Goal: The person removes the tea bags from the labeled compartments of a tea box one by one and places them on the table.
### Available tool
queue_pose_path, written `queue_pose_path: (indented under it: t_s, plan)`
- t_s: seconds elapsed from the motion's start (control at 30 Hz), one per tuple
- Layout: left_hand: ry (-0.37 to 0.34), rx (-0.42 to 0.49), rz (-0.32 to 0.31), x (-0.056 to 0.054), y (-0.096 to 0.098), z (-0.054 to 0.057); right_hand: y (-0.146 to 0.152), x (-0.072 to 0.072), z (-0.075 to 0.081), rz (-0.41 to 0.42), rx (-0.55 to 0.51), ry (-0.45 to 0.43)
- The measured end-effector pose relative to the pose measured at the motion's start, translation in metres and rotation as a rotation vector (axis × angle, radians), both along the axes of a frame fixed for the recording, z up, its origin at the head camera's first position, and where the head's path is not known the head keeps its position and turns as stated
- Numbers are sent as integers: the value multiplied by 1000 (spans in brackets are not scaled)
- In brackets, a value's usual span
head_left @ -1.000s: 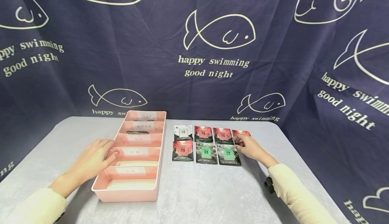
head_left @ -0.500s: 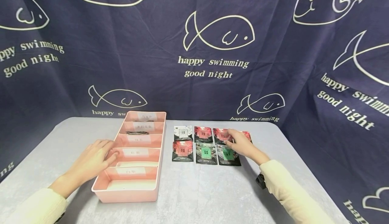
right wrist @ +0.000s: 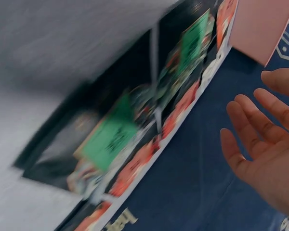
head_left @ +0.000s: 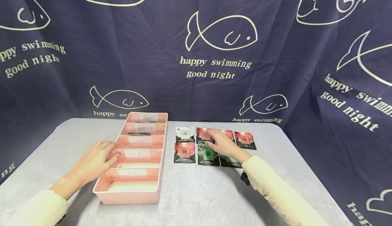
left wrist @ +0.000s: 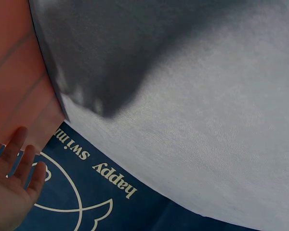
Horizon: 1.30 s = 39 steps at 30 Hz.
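Observation:
A pink divided box [head_left: 131, 197] with paper labels stands at left. My left hand [head_left: 88, 159] is at its left side, thumb over the rim; in the left wrist view its fingers [left wrist: 24, 166] look straight and loose. My right hand [head_left: 225, 144] hovers over the tea sachets, fingers loosely bent, nothing in its grasp. It partly covers two red sachets, one being the back-row red sachet [head_left: 202, 133], and the right green sachet [head_left: 231, 164]. Also lying flat are the white sachet [head_left: 185, 134], front red sachet [head_left: 184, 152], left green sachet [head_left: 208, 156] and far-right red sachet [head_left: 245, 139].
Dark packets [head_left: 138, 133] lie in a rear compartment of the box. A grey cloth-covered table [head_left: 190, 195] bears everything. A dark blue fish-print curtain [head_left: 165, 49] hangs behind the table and at its sides.
My right hand has moved left over the back row, from the far-right red sachet past the neighbouring one, uncovering the far-right one. The left hand and the box stay put.

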<state>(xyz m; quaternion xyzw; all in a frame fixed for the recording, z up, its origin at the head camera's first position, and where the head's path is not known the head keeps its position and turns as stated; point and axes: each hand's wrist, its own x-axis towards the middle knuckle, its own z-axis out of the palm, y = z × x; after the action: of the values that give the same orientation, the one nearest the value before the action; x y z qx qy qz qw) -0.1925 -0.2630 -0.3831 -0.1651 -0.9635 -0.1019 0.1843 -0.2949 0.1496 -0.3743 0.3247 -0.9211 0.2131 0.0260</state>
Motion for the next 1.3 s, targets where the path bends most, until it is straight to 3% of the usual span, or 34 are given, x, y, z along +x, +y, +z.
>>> queue_pose_path:
  t_s: [0.7, 0.9, 1.3]
  plan:
    - [17, 9, -13, -1, 0, -2, -90, -4, 26, 194, 70, 131]
    - [13, 7, -13, 0, 1, -1, -112, -5, 29, 204, 107, 185]
    - [22, 9, -18, -1, 0, -1, -150, -8, 32, 164, 177, 200]
